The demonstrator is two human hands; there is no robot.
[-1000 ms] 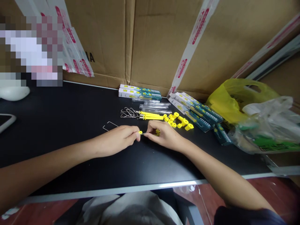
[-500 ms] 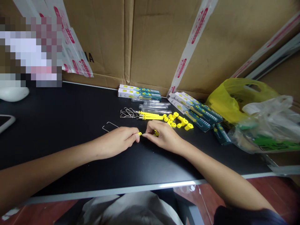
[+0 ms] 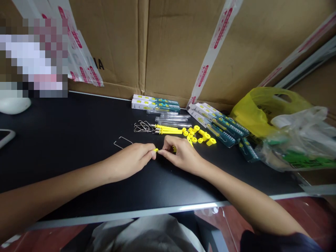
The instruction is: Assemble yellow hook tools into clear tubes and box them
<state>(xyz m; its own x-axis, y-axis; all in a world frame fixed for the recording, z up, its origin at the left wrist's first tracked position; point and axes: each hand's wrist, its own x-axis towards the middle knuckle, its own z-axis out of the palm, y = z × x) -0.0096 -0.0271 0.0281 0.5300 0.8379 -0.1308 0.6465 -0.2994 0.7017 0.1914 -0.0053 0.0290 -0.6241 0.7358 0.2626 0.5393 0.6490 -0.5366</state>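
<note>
My left hand point(image 3: 136, 156) is closed around a yellow plastic rod whose tip point(image 3: 155, 150) sticks out past the thumb. Behind that hand a bent metal wire hook point(image 3: 123, 139) shows; whether it joins the rod is hidden. My right hand point(image 3: 181, 152) pinches a thin metal piece at the rod's tip, too small to name. Just beyond the hands lie several yellow rods point(image 3: 169, 130) with metal wire hooks point(image 3: 142, 126) on their left ends. Small yellow plastic caps point(image 3: 206, 136) are scattered to their right, and more yellow parts show partly behind my right hand.
Clear plastic tubes point(image 3: 173, 119) lie behind the rods on the black table point(image 3: 78, 147). Printed narrow boxes point(image 3: 154, 104) stand at the back, with more boxes point(image 3: 220, 122) to the right. Plastic bags point(image 3: 252, 112) fill the right end. A cardboard wall point(image 3: 173, 49) closes off the back.
My right fingertips have come closer to the yellow rod's tip, so less of the thin metal piece shows between the hands. Both hands keep their grip.
</note>
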